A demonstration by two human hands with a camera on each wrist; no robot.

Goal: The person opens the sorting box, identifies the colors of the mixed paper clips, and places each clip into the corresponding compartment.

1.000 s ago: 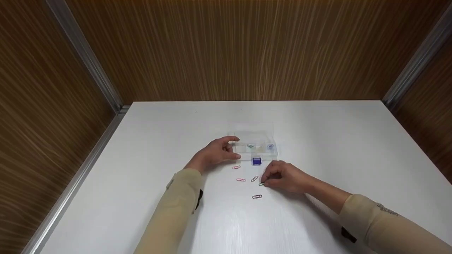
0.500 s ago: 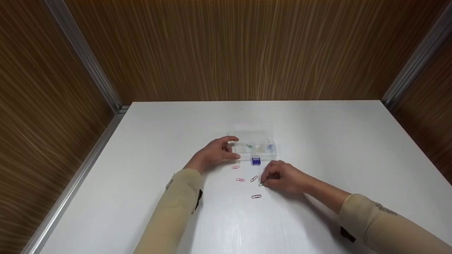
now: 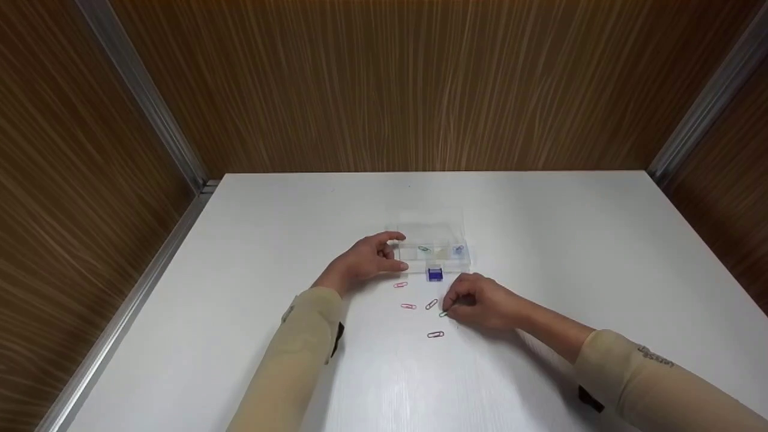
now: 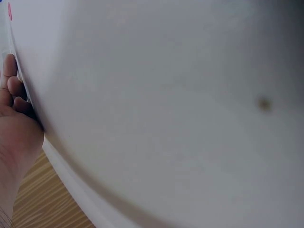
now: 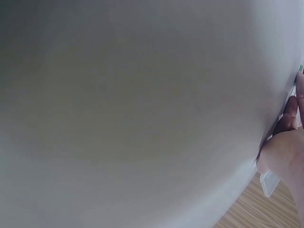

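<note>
Almost no change vs 1 s ago: right hand (image 3: 483, 303) grip stays pinched on green clip (image 3: 443, 314), low on surface (image 3: 540, 240). Left hand (image 3: 366, 261) still holds clear box (image 3: 437, 247) end. Clip barely lifted.

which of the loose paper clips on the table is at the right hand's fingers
The green paper clip, at the tips of the right hand. The other loose clips, pink or red, lie apart from it: two toward the left, one nearer the person.

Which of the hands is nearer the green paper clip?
Right. The right hand has its fingertips on the green paper clip; the left hand grips the clear organizer box, farther back.
</note>
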